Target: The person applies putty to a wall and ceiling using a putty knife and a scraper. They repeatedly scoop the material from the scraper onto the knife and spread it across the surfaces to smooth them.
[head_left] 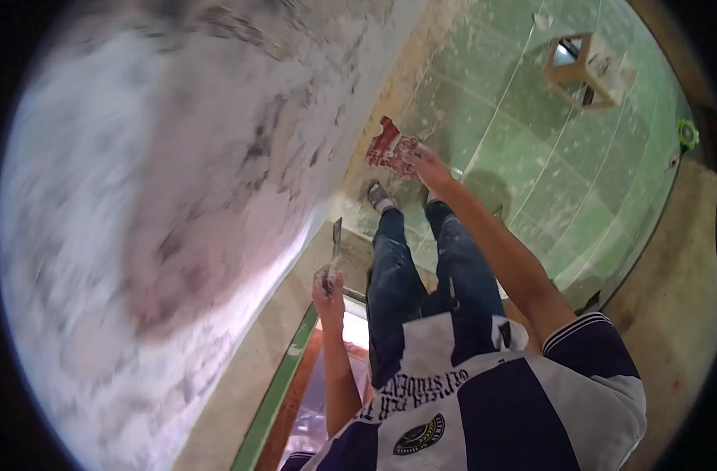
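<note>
Fingers (413, 162) of our right hand (432, 170) were closed on one end of a red piece (386, 147). It had pale smears and a bumpy edge. Most of it poked out ahead and to the left of that hand. We guessed we held just one end so the rest could stick out. We could not tell if it touched anything.

Our left hand (328, 290) was lower and nearer to us. It was curled around a flat tool (337, 235), with the thin end pointing away from us. We thought it pointed that way to keep the thin part off our skin.

Left of both hands was a big patchy wall (209, 196), so there was less room on that side. Its bottom edge ran on a slant, near the red piece and near the tool. Just behind the left hand, a green strip (282, 378) ran back beside our arm, so that arm had a tight spot.

Just behind the red piece was our foot (378, 194). To the right of the right hand, the green floor (523, 149) gave us wide room to swing. Well off, ahead and right of that hand, sat a wooden box (603, 72).
</note>
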The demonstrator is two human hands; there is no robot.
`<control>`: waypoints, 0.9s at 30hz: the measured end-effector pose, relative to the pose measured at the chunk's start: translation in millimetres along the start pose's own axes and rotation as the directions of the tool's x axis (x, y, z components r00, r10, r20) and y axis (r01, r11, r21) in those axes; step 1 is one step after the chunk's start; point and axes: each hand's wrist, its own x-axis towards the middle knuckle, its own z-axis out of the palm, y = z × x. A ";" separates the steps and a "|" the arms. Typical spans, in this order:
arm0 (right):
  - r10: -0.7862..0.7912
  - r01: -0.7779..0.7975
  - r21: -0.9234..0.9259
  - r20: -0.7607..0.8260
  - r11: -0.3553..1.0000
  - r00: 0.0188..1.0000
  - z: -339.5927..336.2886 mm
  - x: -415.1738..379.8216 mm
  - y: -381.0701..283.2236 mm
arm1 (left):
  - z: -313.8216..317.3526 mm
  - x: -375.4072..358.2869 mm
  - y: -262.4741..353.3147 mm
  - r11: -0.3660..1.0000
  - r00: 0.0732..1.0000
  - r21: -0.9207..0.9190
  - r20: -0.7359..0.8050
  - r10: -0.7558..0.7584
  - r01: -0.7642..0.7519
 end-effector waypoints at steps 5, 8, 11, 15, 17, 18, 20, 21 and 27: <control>0.020 0.002 0.145 -0.152 0.989 0.988 29.6 95.0 83.7 | 35.9 29.4 -51.1 0.997 0.994 -0.028 0.094 -0.063 0.066; -0.102 0.128 0.171 -0.152 0.977 0.983 45.9 142.1 110.3 | 41.2 41.8 -47.3 0.977 0.968 -0.041 0.149 -0.202 0.211; -0.245 0.273 0.139 -0.186 0.952 0.951 67.9 170.4 115.2 | 41.6 52.6 -51.2 0.962 0.958 -0.095 0.162 -0.238 0.255; -0.388 0.353 -0.163 -0.297 0.921 0.873 88.7 184.5 106.4 | 34.2 59.6 -75.3 0.955 0.960 -0.142 0.144 -0.242 0.262; -0.428 0.372 -0.226 -0.307 0.900 0.850 97.1 188.7 104.8 | 30.0 61.6 -80.0 0.953 0.955 -0.130 0.149 -0.255 0.274; -0.476 0.395 -0.292 -0.310 0.871 0.823 98.7 190.1 102.7 | 28.7 62.5 -82.0 0.952 0.953 -0.123 0.154 -0.260 0.279; -0.482 0.369 -0.367 -0.290 0.854 0.827 104.9 181.8 87.2 | 24.8 62.3 -88.5 0.946 0.948 -0.125 0.147 -0.281 0.299; -0.484 0.341 -0.440 -0.269 0.831 0.833 107.6 178.0 84.8 | 23.4 62.0 -90.8 0.939 0.943 -0.126 0.139 -0.303 0.320; -0.537 0.400 -0.449 -0.233 0.799 0.811 110.4 159.4 80.2 | 23.5 63.4 -89.4 0.942 0.938 -0.097 0.171 -0.302 0.321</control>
